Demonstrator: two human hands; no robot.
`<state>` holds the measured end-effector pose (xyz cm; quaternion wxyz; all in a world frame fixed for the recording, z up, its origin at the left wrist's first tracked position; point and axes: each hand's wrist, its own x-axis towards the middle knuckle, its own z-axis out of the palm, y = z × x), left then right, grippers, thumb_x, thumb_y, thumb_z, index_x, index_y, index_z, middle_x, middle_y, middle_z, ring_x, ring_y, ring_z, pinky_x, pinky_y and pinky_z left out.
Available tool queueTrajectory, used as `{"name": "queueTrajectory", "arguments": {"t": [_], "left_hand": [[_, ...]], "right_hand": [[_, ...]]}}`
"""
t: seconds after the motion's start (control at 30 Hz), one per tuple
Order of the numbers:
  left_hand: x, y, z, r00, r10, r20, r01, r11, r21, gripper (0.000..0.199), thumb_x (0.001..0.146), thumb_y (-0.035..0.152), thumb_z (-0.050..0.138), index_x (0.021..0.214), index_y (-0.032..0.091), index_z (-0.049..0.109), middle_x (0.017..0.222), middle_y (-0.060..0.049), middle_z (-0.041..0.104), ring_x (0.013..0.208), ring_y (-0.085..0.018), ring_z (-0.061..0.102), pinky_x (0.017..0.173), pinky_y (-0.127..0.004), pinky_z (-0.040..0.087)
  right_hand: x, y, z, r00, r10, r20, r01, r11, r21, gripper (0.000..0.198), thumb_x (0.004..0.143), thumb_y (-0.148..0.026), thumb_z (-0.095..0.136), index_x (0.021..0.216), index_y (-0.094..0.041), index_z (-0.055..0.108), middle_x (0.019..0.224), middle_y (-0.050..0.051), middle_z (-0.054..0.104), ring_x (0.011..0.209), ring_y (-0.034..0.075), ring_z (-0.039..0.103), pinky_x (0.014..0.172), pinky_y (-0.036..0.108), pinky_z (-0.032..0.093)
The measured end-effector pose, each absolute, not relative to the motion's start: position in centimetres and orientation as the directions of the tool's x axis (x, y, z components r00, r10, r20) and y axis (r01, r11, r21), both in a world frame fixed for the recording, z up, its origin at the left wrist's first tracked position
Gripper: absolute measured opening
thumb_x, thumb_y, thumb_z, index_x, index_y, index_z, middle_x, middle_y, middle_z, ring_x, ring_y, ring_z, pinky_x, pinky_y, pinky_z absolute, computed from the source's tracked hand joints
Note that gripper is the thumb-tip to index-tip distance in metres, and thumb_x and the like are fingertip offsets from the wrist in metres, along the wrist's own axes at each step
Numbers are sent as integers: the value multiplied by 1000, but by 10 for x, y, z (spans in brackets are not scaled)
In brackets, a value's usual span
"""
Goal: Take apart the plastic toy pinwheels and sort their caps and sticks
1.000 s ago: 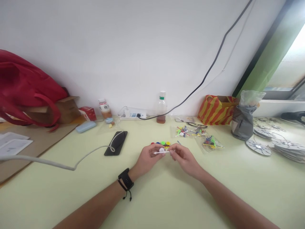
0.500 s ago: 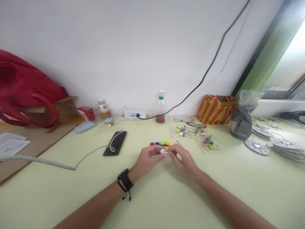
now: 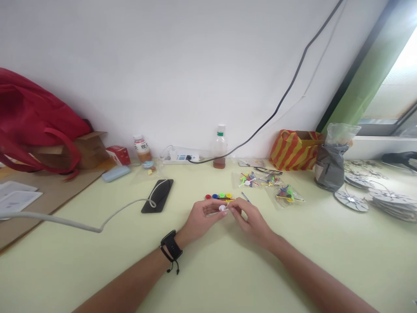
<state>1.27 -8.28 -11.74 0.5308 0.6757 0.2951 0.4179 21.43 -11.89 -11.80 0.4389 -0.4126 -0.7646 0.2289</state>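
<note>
Turned since the earlier frame: one white pointer piece (image 3: pixel 222 208), arrow no longer plain, so still being worked, pinched by my left hand (image 3: pixel 201 216) and my right hand's (image 3: pixel 229 207) narrowed fingertips, near the coloured discs (image 3: pixel 215 196).
</note>
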Motion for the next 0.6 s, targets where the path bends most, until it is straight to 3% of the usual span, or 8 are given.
{"name": "queueTrajectory", "arguments": {"t": [0.23, 0.6], "left_hand": [[12, -84, -121, 457, 844, 282, -54, -289, 956, 28, 85, 30, 78, 109, 16, 76, 115, -11, 76, 110, -28, 71, 102, -42, 57], [11, -80, -123, 441, 857, 267, -41, -278, 960, 27, 82, 30, 81, 104, 15, 76, 108, -11, 78, 104, -27, 73, 96, -40, 59]], "right_hand": [[217, -115, -121, -307, 883, 354, 414, 459, -786, 19, 103, -32, 45, 96, -22, 60, 88, 3, 64, 71, 16, 55, 65, 29, 45], [216, -118, -113, -282, 868, 408, 360, 491, -793, 18, 101, -30, 48, 98, -22, 64, 91, 4, 62, 76, 17, 55, 67, 29, 44]]}}
